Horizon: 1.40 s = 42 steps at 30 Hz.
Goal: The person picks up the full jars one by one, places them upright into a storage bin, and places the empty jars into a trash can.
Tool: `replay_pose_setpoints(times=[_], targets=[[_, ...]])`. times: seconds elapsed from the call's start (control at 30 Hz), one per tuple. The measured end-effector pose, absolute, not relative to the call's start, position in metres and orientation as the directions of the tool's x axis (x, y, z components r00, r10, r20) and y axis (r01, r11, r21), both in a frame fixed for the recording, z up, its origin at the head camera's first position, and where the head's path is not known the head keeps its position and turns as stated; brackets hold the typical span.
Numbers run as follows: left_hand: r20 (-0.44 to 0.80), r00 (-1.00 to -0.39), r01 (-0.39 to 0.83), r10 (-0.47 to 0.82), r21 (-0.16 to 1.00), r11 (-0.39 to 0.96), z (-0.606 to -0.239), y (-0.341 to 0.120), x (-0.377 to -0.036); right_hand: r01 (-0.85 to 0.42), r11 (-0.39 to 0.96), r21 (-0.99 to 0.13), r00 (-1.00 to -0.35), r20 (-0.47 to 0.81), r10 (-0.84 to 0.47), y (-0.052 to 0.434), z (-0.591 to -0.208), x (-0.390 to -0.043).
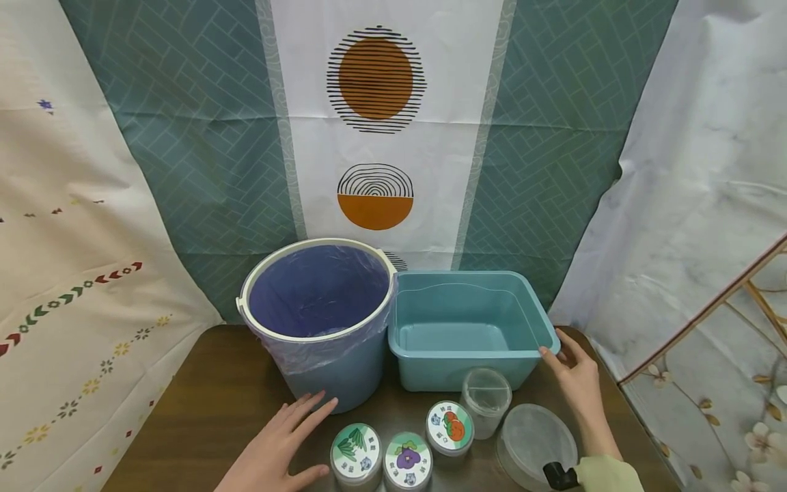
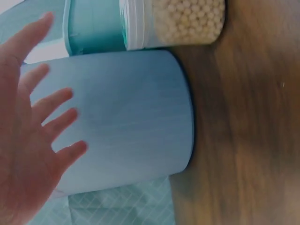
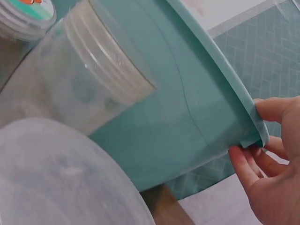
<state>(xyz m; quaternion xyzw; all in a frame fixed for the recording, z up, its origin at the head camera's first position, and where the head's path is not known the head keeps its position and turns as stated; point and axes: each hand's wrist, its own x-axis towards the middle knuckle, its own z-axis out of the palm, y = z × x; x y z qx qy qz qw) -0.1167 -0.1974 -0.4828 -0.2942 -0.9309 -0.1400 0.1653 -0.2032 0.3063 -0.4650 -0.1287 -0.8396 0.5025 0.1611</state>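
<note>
My right hand (image 1: 579, 383) pinches the front right corner of a teal plastic basin (image 1: 458, 374). In the right wrist view, the thumb (image 3: 271, 109) lies on the basin's rim and the other fingers sit beneath it. Fingers spread, my left hand (image 1: 279, 444) hovers in front of a blue bucket (image 1: 353, 386) with a pale rim and a purple liner. It holds nothing. Close to its thumb stands a lidded jar with a green plant label (image 1: 355, 452). The left wrist view shows a clear jar of pale round beads or beans (image 2: 187, 21) beside the bucket.
A jar with a purple vegetable label (image 1: 408, 461) and one with a tomato label (image 1: 451, 427) stand at the front. Right of them are a clear jar (image 1: 486, 403) and a wide translucent round container (image 1: 536, 447). Patterned cloth (image 1: 215, 137) hangs behind the brown table (image 1: 203, 396).
</note>
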Motion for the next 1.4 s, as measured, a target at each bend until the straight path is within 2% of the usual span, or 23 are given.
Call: replay_pose_setpoints(times=[0.33, 0.6, 0.77, 0.97, 1.4], targets=[[0.221, -0.847, 0.531, 0.483, 0.34, 0.776, -0.492, -0.176, -0.112, 0.096, 0.296, -0.95, -0.905, 0.04, 0.423, 0.299, -0.466, -0.202], [0.174, -0.873, 0.483, 0.456, 0.448, 0.752, -0.499, -0.148, -0.116, 0.069, 0.106, -0.992, -0.893, -0.014, 0.45, 0.293, -0.466, -0.203], [0.112, -0.901, 0.421, 0.42, 0.464, 0.78, -0.502, -0.137, -0.119, 0.07, 0.028, -0.997, -0.888, -0.049, 0.458, 0.291, -0.467, -0.204], [0.028, -0.911, 0.367, 0.411, 0.509, 0.778, -0.505, -0.13, -0.121, 0.077, 0.007, -0.997, -0.882, -0.065, 0.468, 0.291, -0.469, -0.204], [0.017, -0.871, 0.45, 0.492, 0.432, 0.782, -0.496, -0.124, -0.13, 0.081, -0.036, -0.996, -0.884, -0.088, 0.459, 0.29, -0.469, -0.204]])
